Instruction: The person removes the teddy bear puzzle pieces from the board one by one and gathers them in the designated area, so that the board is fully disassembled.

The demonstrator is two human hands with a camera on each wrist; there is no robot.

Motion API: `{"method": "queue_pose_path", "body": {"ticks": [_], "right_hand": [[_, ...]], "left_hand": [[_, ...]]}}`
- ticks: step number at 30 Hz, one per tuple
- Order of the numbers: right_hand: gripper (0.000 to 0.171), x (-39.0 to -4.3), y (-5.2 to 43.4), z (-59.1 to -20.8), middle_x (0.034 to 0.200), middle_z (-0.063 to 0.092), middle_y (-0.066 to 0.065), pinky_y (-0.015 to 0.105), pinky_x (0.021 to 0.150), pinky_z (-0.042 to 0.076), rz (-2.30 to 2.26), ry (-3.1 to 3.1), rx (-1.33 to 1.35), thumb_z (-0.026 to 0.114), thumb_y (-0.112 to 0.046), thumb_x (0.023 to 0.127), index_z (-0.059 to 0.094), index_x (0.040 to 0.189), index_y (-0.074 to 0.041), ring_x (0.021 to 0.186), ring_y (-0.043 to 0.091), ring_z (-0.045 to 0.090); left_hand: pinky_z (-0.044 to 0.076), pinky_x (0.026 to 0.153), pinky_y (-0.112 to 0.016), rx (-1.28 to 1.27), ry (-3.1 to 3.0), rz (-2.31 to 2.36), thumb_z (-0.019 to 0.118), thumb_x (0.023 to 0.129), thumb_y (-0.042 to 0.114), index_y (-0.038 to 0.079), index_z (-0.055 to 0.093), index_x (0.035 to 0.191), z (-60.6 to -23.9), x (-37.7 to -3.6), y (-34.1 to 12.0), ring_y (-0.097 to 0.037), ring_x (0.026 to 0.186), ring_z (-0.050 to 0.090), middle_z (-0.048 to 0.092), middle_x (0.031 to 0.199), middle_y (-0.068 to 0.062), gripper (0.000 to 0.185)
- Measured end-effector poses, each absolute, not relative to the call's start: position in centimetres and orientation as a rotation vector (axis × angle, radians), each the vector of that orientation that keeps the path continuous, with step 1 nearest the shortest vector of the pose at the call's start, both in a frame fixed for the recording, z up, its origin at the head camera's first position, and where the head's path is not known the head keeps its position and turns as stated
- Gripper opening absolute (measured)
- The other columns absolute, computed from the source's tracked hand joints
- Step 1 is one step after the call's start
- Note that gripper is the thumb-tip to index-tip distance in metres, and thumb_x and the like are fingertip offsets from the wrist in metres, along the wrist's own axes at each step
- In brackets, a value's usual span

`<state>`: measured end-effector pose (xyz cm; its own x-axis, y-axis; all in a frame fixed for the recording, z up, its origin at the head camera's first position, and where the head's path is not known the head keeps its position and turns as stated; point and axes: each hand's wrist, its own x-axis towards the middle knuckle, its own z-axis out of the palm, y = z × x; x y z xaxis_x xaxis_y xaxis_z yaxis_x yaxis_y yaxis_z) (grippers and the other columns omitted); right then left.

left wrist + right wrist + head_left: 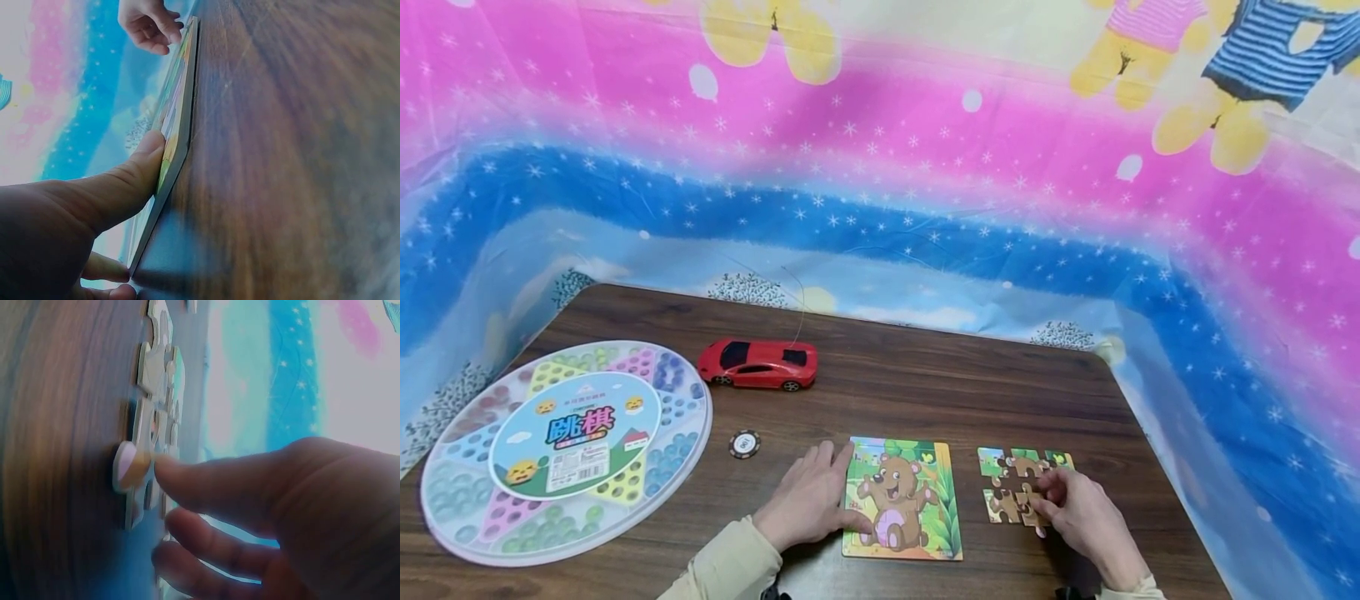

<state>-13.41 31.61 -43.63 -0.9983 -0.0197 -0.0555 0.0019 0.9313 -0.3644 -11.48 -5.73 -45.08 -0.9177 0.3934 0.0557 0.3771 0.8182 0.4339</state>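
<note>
At four o'clock on the table (925, 375), right hand (1078, 517) pinches a puzzle piece (131, 465); forcing it could scatter the joined pieces (1015, 483). Left hand (808, 500) lies flat on the bear board (917, 533).

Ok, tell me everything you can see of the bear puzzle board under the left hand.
The bear puzzle board is a thin, flat rectangular card that looks like stiff cardboard, printed with a brown cartoon bear among green leaves. It lies flat on the dark wooden table, left of the loose puzzle pieces. The left hand rests on its left edge, fingers straight, with the thumb pressed against the edge. The right hand works at the loose pieces and does not touch the board.
</note>
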Motion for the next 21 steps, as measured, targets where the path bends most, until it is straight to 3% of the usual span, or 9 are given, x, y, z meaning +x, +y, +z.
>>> {"method": "queue_pose_path", "body": {"ticks": [5, 11, 16, 21], "right_hand": [[0.023, -13.2, 31.2, -43.2, 0.075, 0.056, -0.005, 0.040, 0.058, 0.041, -0.514, 3.059, 0.013, 0.080, -0.020, 0.079, 0.063, 0.092, -0.014, 0.065, 0.012, 0.052], [0.019, -13.0, 30.0, -42.9, 0.070, 0.059, -0.003, 0.034, 0.059, 0.044, -0.721, 2.978, 0.008, 0.074, -0.026, 0.086, 0.062, 0.094, -0.013, 0.058, 0.013, 0.056], [0.017, -13.0, 27.8, -42.4, 0.070, 0.058, -0.003, 0.030, 0.054, 0.042, -0.833, 2.935, -0.083, 0.071, -0.024, 0.090, 0.062, 0.097, -0.012, 0.052, 0.014, 0.054], [0.019, -13.1, 25.4, -42.3, 0.069, 0.056, -0.007, 0.028, 0.056, 0.042, -0.817, 2.942, -0.261, 0.072, -0.022, 0.088, 0.065, 0.102, -0.011, 0.056, 0.009, 0.051]], "left_hand": [[0.035, 0.064, -0.032, 0.643, 2.951, 0.706, 0.078, 0.066, 0.062, -0.009, 0.043, 0.140, -45.0, -11.4, -5.7, -0.020, 0.078, 0.040, 0.047, 0.093, -0.010, 0.108], [0.035, 0.063, -0.032, 0.667, 2.942, 0.718, 0.078, 0.066, 0.061, -0.010, 0.043, 0.139, -44.8, -11.2, -5.7, -0.019, 0.077, 0.039, 0.046, 0.092, -0.010, 0.108], [0.036, 0.065, -0.033, 0.645, 2.943, 0.719, 0.078, 0.066, 0.061, -0.010, 0.043, 0.140, -44.7, -11.3, -5.7, -0.020, 0.079, 0.040, 0.047, 0.094, -0.011, 0.108], [0.038, 0.067, -0.034, 0.639, 2.950, 0.698, 0.078, 0.067, 0.062, -0.009, 0.043, 0.140, -44.8, -11.4, -5.8, -0.021, 0.082, 0.042, 0.048, 0.096, -0.012, 0.107]]}}
